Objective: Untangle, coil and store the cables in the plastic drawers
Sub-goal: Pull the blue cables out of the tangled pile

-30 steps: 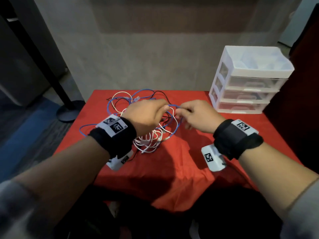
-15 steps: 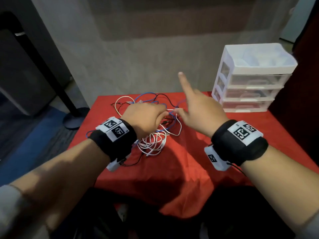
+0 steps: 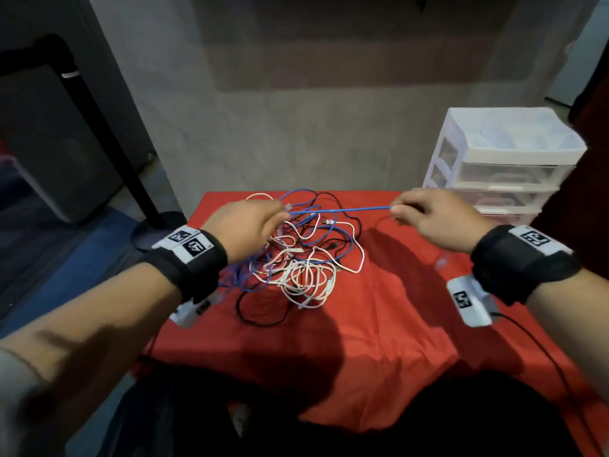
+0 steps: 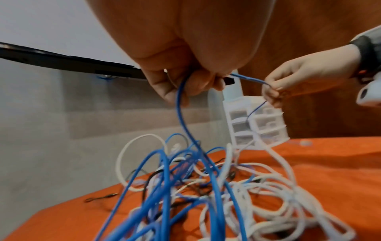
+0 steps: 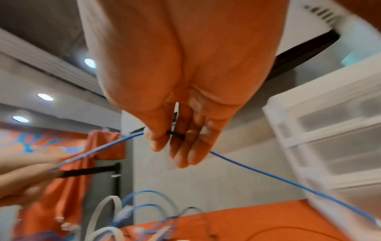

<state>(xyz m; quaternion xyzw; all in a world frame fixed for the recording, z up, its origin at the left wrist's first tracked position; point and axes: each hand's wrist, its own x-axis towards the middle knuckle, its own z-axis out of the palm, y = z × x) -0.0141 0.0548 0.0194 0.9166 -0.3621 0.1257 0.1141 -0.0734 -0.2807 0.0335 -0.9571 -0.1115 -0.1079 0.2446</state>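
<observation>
A tangle of blue, white and black cables (image 3: 303,255) lies on the red tablecloth (image 3: 379,341). A stretch of blue cable (image 3: 339,210) runs taut between my two hands above the pile. My left hand (image 3: 250,225) pinches the blue cable (image 4: 181,104) near its clear plug, and more blue loops hang from it into the tangle (image 4: 206,195). My right hand (image 3: 428,219) grips the same blue cable (image 5: 268,176), which passes through its curled fingers (image 5: 185,146). The white plastic drawer unit (image 3: 501,166) stands at the table's back right, its drawers closed.
A black stand with a round base (image 3: 148,232) is on the floor left of the table. A grey wall rises just behind the table. The red cloth hangs over the near edge. A thin black wire (image 3: 543,351) trails from my right wrist camera.
Both hands have pulled apart, drawing a length of blue cable straight between them. The right index finger, raised half a second ago, has curled back onto the cable.
</observation>
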